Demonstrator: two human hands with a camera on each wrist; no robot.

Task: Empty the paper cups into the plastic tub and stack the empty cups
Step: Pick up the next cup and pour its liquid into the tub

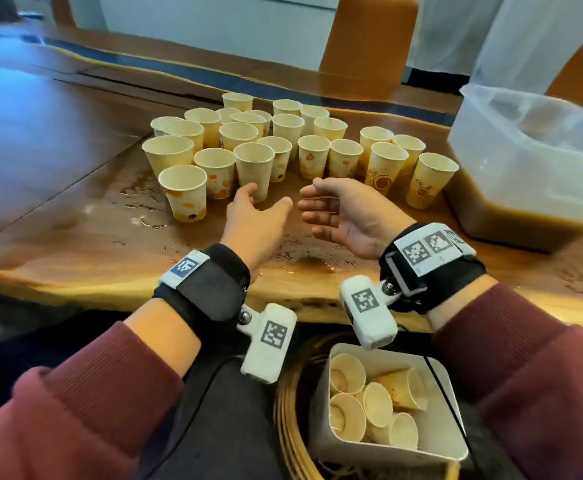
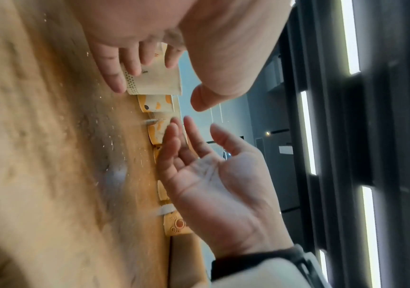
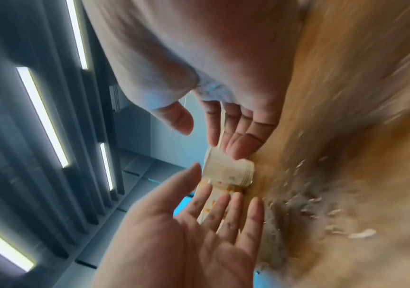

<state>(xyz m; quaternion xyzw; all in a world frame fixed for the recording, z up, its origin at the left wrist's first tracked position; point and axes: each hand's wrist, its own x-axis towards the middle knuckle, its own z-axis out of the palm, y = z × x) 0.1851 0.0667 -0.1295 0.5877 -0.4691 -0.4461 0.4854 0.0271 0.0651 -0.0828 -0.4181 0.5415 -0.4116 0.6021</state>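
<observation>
Overhead, a person in maroon sleeves reaches both bare hands over a glossy live-edge wooden table toward a crowd of upright cream paper cups with orange prints, which stand in a loose cluster across the middle of the board; the left hand has its fingers spread and relaxed, gripping nothing, its fingertips at the foot of the nearest plain cream paper cup, though whether they touch it cannot be told from above; the right hand is held palm-in just beside it, fingers straight and apart, likewise empty; the two hands face each other with a narrow gap between them; the left-wrist camera shows the left hand's fingers reaching to the side of a cup near its base, and the right hand open opposite; the right-wrist view is blurred but shows both palms open around the same cup; splashes of liquid glisten on the wood in front of the cups; at the far right of the table stands a large translucent plastic tub, holding murky brown liquid in its lower part; below the table edge, a white square bin holds several emptied cups lying loosely, near the person's lap
</observation>
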